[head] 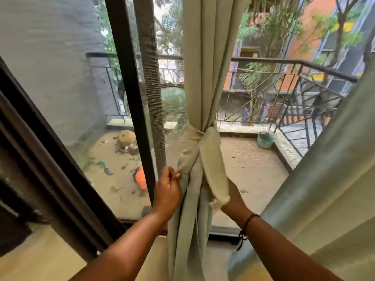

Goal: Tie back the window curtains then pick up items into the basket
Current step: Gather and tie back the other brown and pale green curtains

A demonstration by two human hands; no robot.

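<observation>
A pale green curtain (205,63) hangs in the middle of the window, gathered at mid-height by a knotted cream tieback (195,133). Two loose tieback ends hang down from the knot. My left hand (167,192) pinches the left end (185,162) near its tip. My right hand (231,197) sits behind the wider right end (215,173), which covers its fingers, so its grip is hidden. No basket is in view.
A second pale curtain (324,179) hangs loose at the right. A dark window frame (129,82) and a mesh screen panel (151,82) stand left of the tied curtain. Beyond the glass lies a balcony with a railing (284,63), pots and litter.
</observation>
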